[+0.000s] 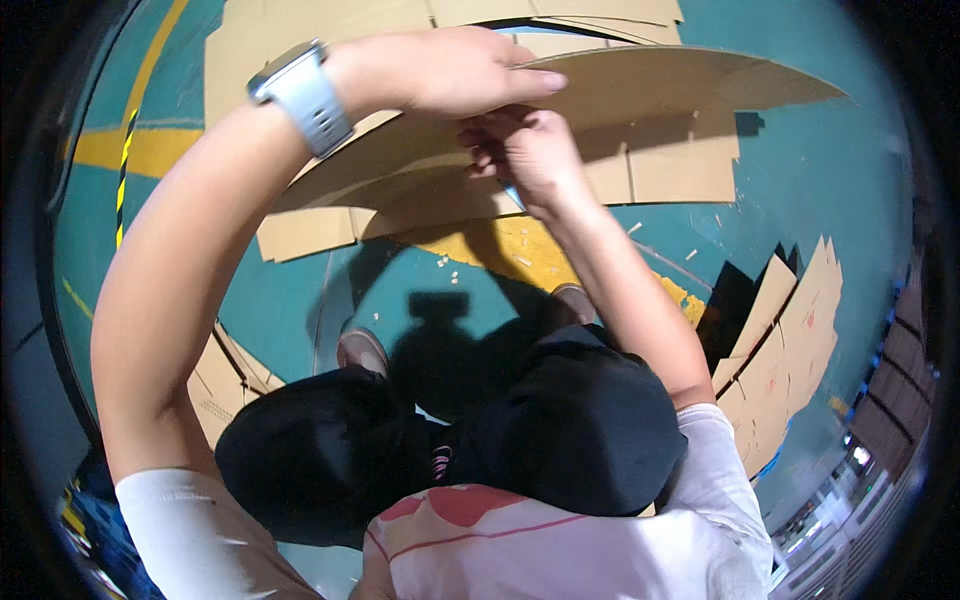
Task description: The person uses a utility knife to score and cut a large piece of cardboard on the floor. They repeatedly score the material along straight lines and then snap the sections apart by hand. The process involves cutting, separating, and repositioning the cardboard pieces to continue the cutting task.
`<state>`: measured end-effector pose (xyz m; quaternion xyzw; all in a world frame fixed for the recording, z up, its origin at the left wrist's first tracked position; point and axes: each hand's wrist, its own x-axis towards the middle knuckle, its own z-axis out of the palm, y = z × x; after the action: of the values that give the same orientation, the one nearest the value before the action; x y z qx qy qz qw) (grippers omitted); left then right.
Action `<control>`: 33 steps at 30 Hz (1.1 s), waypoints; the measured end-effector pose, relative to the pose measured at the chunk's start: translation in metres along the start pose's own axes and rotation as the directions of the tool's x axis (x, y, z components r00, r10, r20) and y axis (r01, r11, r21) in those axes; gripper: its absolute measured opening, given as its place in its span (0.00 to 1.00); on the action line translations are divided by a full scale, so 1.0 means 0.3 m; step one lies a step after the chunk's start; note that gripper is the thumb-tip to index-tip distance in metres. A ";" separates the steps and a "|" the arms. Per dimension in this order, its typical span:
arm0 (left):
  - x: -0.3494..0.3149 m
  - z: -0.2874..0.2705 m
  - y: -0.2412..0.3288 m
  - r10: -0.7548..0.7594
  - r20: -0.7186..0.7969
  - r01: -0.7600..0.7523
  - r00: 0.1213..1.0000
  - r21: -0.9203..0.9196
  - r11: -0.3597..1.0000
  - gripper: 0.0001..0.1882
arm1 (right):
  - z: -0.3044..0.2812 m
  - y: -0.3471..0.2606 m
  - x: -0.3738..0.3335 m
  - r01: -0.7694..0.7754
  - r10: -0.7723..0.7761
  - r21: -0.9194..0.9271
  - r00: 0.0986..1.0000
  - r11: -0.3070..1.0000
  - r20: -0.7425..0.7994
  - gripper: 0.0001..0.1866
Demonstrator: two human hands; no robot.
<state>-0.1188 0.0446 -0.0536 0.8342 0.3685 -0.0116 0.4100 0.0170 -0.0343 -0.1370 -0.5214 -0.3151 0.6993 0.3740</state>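
A large brown cardboard sheet (660,85) stands tilted up in front of me, its upper edge bowed by the wide lens. Wearing a watch (300,95) with a pale strap, my left hand (460,75) is closed over that upper edge near its middle. Just below it, on the near face of the sheet, is my right hand (535,150) with its fingers curled in. What those fingers hold, if anything, is hidden. Beneath the raised sheet lies a stack of flat cardboard (680,170), partly in its shadow.
More flattened cardboard (790,340) lies in a stack at the right, and another stack (225,380) shows beside my left knee. Small cardboard scraps (455,279) are scattered on the green floor (430,330), which carries yellow markings (530,240). My shoes (362,350) are close to the front stack.
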 end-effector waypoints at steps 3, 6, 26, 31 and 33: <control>-0.001 -0.015 0.001 -0.067 0.067 0.072 0.996 -0.075 0.995 0.28 | 0.064 0.019 0.007 0.150 -0.204 -0.252 0.957 0.956 -0.204 0.11; -0.024 -0.011 -0.024 -0.091 0.029 0.095 0.995 -0.215 0.972 0.24 | 0.114 0.102 0.046 0.503 -0.632 -0.442 0.744 0.743 -0.216 0.07; 0.051 -0.082 -0.006 -0.402 0.094 0.412 0.911 -0.281 0.867 0.43 | -0.240 0.012 0.083 0.543 -0.673 -0.487 0.728 0.684 -0.133 0.14; 0.134 -0.032 0.075 -0.322 0.123 0.342 0.939 -0.438 0.831 0.43 | -0.262 0.024 0.088 0.514 -0.652 -0.500 0.745 0.697 -0.142 0.16; 0.141 -0.033 0.063 -0.273 0.051 0.274 0.961 -0.331 0.903 0.42 | -0.259 0.024 0.084 0.515 -0.654 -0.501 0.743 0.695 -0.142 0.16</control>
<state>-0.0791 0.0697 -0.0478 0.6924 0.4779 -0.0077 0.5405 0.0861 -0.0127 -0.1752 -0.5636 -0.5495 0.3626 0.4989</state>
